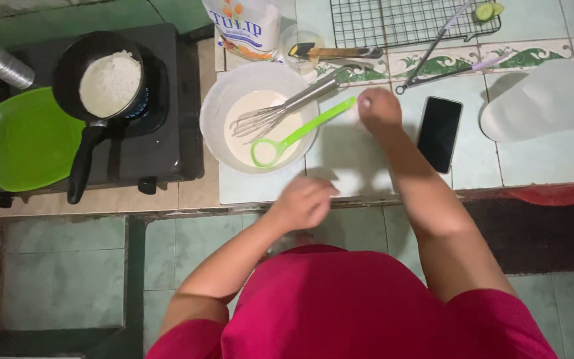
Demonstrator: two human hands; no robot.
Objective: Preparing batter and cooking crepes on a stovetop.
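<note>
A white bowl (215, 110) of pale batter stands on the tiled counter, with a metal whisk (287, 106) and a green ladle (300, 133) leaning in it. My right hand (379, 109) rests fist-like on the counter just right of the ladle's handle tip, between the bowl and a black phone (439, 133). My left hand (302, 201) hovers, fingers curled, over the counter's front edge below the bowl, holding nothing I can see. On the stove (161, 139) to the left, a small black pan (104, 83) holds a white pancake.
A green plate (28, 139) lies at the stove's left. At the back are a flour bag (244, 26), a glass, a spatula (333, 52), a wire rack (406, 20) and tongs (440, 60). A white cutting mat (546, 100) lies at right.
</note>
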